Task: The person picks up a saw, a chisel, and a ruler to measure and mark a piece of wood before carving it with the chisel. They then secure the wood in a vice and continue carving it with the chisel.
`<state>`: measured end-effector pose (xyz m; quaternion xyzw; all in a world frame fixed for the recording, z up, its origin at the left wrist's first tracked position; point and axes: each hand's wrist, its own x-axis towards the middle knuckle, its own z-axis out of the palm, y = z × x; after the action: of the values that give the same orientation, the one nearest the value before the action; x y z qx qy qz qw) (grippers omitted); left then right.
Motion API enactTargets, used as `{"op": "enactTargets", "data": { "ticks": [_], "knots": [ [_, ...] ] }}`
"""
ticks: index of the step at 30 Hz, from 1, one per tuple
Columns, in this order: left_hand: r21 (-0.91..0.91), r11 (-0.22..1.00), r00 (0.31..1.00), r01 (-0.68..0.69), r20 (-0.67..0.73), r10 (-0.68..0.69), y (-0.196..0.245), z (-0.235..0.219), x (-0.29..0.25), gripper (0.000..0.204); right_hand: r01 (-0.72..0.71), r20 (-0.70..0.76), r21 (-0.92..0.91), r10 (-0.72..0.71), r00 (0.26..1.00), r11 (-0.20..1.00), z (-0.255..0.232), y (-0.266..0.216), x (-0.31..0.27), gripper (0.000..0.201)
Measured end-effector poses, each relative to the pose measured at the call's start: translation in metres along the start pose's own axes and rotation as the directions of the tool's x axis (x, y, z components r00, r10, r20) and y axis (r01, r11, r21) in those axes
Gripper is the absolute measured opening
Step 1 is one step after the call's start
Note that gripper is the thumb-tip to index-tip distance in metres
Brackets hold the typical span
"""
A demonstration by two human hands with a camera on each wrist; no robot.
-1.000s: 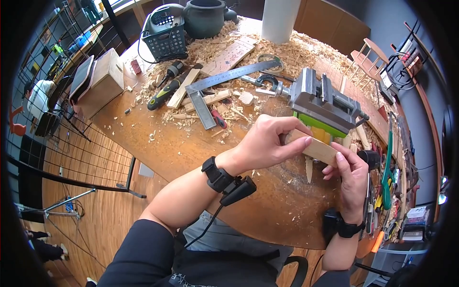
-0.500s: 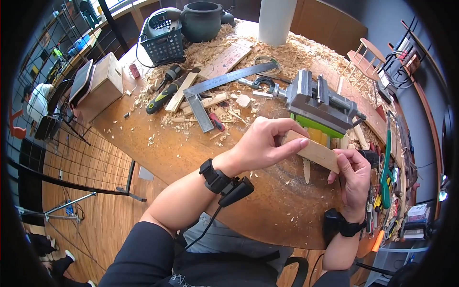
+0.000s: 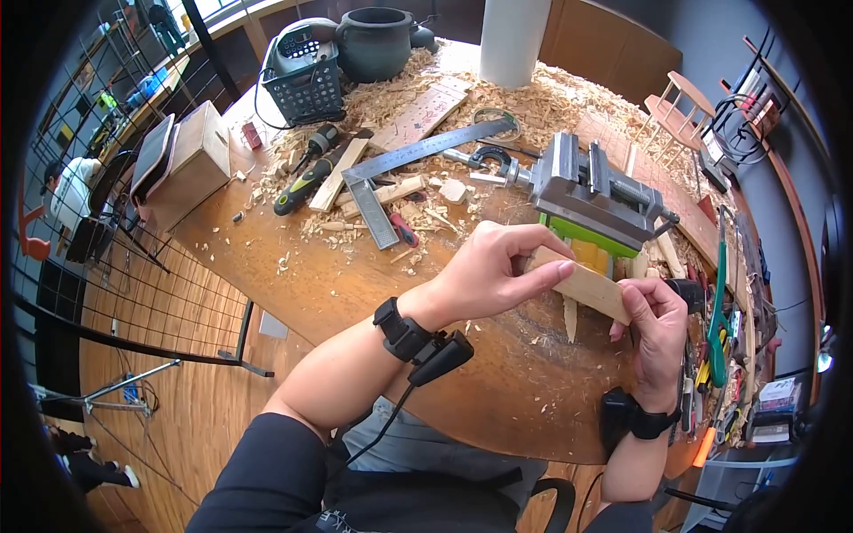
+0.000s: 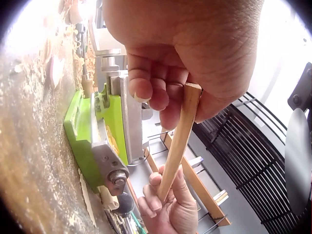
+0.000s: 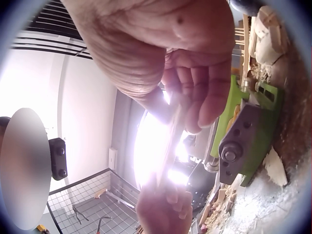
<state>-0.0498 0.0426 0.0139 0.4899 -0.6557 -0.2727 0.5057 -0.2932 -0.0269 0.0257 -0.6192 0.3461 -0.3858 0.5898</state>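
From my feed, the left hand and right hand each pinch one end of a wooden strip, its long axis spanning them, neither hand nearer; it's raised above the table, apart from the vise.

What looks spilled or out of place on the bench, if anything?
Wood shavings are strewn across the far side of the bench, and the metal square lies askew among scraps. Cluttered, though probably ordinary for woodworking; the held wooden piece shows no obvious damage.
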Motion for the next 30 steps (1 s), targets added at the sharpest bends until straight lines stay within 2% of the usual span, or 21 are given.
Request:
{"op": "enactTargets", "data": {
  "ticks": [6, 8, 11, 14, 20, 30],
  "knots": [
    [-0.077, 0.997, 1.000, 0.014, -0.025, -0.016, -0.0023, 0.0018, -0.0005, 0.020, -0.004, 0.017, -0.010, 0.004, 1.000, 1.000, -0.0007, 0.0002, 0.0000, 0.024],
    [-0.123, 0.990, 0.997, 0.071, -0.006, -0.073, 0.0025, 0.0000, -0.0001, 0.021, -0.017, -0.004, 0.050, 0.018, 1.000, 0.999, 0.0029, -0.0028, -0.0008, 0.019],
    [-0.073, 0.997, 0.999, 0.034, 0.009, -0.033, -0.0021, 0.0006, -0.0003, 0.022, 0.022, -0.011, -0.034, -0.022, 1.000, 0.999, 0.0027, -0.0005, -0.0006, 0.019],
    [-0.106, 0.993, 0.998, 0.056, 0.021, -0.054, -0.0026, 0.0013, -0.0012, 0.022, 0.017, 0.010, -0.058, -0.016, 1.000, 0.998, 0.0003, -0.0001, -0.0011, 0.017],
    [-0.094, 0.994, 0.999, 0.050, 0.015, -0.049, -0.0050, 0.0016, -0.0010, 0.022, 0.023, -0.027, -0.024, -0.023, 0.999, 0.999, 0.0029, -0.0034, -0.0017, 0.016],
    [-0.071, 0.996, 0.999, 0.051, 0.007, -0.051, 0.0012, -0.0008, 0.0001, 0.021, 0.029, 0.016, -0.045, -0.028, 0.999, 0.999, 0.0034, -0.0034, -0.0023, 0.018]
  ]
}}
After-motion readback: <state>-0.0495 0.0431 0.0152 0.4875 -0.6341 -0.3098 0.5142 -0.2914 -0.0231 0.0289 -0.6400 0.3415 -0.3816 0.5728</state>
